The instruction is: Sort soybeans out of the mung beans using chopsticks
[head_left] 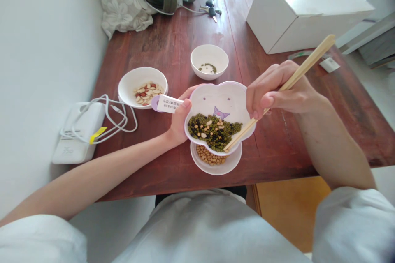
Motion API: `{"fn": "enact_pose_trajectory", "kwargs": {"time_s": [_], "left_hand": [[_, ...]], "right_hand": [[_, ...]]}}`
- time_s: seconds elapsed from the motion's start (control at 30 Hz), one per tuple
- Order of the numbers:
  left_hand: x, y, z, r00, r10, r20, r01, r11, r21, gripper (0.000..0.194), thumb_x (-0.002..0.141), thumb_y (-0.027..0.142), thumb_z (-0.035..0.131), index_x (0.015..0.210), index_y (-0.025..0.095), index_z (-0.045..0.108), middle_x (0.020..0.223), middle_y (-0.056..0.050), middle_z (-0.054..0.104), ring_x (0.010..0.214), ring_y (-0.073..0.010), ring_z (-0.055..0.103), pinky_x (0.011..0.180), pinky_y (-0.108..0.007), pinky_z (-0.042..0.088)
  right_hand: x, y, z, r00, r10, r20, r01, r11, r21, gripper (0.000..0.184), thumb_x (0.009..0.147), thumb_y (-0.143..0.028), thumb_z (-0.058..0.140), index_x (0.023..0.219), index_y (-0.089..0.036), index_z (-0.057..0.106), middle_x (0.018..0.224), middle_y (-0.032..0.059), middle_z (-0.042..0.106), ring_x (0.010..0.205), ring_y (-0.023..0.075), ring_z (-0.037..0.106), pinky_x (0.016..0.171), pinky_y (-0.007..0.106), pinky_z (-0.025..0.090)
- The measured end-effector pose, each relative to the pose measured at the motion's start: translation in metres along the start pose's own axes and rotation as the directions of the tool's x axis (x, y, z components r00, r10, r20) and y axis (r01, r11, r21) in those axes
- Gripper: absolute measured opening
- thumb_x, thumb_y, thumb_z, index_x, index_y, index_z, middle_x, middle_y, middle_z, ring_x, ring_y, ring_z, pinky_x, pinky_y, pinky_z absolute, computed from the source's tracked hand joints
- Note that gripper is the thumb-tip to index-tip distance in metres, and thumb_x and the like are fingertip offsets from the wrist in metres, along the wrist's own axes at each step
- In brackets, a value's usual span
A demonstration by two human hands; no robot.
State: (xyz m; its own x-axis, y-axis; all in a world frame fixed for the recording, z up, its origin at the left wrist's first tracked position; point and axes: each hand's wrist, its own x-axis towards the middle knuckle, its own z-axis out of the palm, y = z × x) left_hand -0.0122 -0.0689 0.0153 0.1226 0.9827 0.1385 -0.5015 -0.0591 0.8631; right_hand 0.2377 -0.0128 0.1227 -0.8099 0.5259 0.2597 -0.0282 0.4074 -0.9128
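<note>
Chopsticks (305, 65) are pinched in the right-hand fingers (277, 86), left-hand fingers (185, 109) are clamped on a flower-shaped bowl (216, 98) just beside them, mixed beans (212, 131) are left in it, and peanuts (146, 93), mung beans (208, 68) and soybeans (206, 156) are already split out around the fingers.

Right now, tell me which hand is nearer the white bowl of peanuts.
Left: the left hand sits just right of the white bowl of peanuts, not touching it. The right hand is farther right, past the flower-shaped bowl.
</note>
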Motion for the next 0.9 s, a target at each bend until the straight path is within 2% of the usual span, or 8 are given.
{"fn": "enact_pose_trajectory", "kwargs": {"time_s": [0.2,0.33,0.4,0.53,0.7,0.9], "left_hand": [[-0.0006,-0.0021,-0.0005,0.999,0.033,0.019,-0.032,0.998,-0.052,0.049,0.089,0.070,0.074,0.112,0.027,0.083,0.129,-0.012,0.085,0.149,-0.0492,0.066,0.117,-0.061,0.060],[0.0001,-0.0026,-0.0005,1.000,0.024,0.009,-0.023,0.999,-0.027,0.055,0.087,0.075,0.073,0.110,0.026,0.082,0.127,-0.013,0.085,0.149,-0.0504,0.065,0.115,-0.062,0.061],[0.0003,-0.0023,-0.0004,1.000,0.023,0.012,-0.023,1.000,-0.022,0.056,0.087,0.076,0.073,0.110,0.025,0.082,0.126,-0.014,0.085,0.149,-0.0506,0.064,0.116,-0.062,0.060],[0.0000,-0.0010,-0.0010,0.999,0.014,0.029,-0.013,0.999,-0.033,0.055,0.088,0.074,0.074,0.111,0.025,0.080,0.126,-0.013,0.085,0.150,-0.0502,0.063,0.117,-0.062,0.059],[-0.0001,-0.0004,-0.0016,0.999,0.018,0.033,-0.017,1.000,-0.020,0.054,0.089,0.074,0.073,0.110,0.025,0.080,0.125,-0.014,0.084,0.149,-0.0502,0.064,0.118,-0.063,0.059],[0.0007,-0.0029,-0.0015,1.000,0.008,0.016,-0.008,1.000,0.000,0.059,0.087,0.078,0.071,0.112,0.025,0.081,0.127,-0.014,0.084,0.150,-0.0502,0.063,0.116,-0.063,0.061]], "right_hand": [[0.0003,-0.0039,0.0044,0.998,-0.035,-0.051,0.038,0.997,0.062,0.048,0.102,-0.049,0.081,0.073,-0.011,0.083,0.063,0.0054,0.075,0.055,0.0106,0.068,0.052,0.019,0.049],[-0.0008,-0.0045,0.0007,0.997,-0.020,-0.076,0.016,0.999,-0.052,0.050,0.103,-0.050,0.079,0.072,-0.011,0.083,0.063,0.0055,0.075,0.052,0.0089,0.066,0.047,0.017,0.045],[-0.0006,-0.0039,-0.0014,0.999,-0.001,-0.052,-0.005,0.994,-0.111,0.050,0.106,-0.049,0.077,0.074,-0.011,0.083,0.063,0.0053,0.075,0.049,0.0067,0.062,0.045,0.015,0.042],[0.0011,-0.0035,-0.0014,1.000,0.015,-0.007,-0.016,0.985,-0.174,0.050,0.107,-0.048,0.075,0.074,-0.011,0.083,0.062,0.0052,0.074,0.048,0.0056,0.060,0.045,0.015,0.042],[0.0021,-0.0037,0.0032,0.998,0.055,-0.017,-0.057,0.991,-0.117,0.052,0.105,-0.053,0.076,0.074,-0.011,0.085,0.061,0.0063,0.074,0.045,0.0061,0.058,0.042,0.017,0.039],[0.0010,-0.0012,0.0027,0.999,0.010,-0.034,-0.013,0.997,-0.079,0.051,0.104,-0.050,0.078,0.072,-0.011,0.084,0.062,0.0066,0.076,0.046,0.0063,0.060,0.044,0.017,0.041]]}}
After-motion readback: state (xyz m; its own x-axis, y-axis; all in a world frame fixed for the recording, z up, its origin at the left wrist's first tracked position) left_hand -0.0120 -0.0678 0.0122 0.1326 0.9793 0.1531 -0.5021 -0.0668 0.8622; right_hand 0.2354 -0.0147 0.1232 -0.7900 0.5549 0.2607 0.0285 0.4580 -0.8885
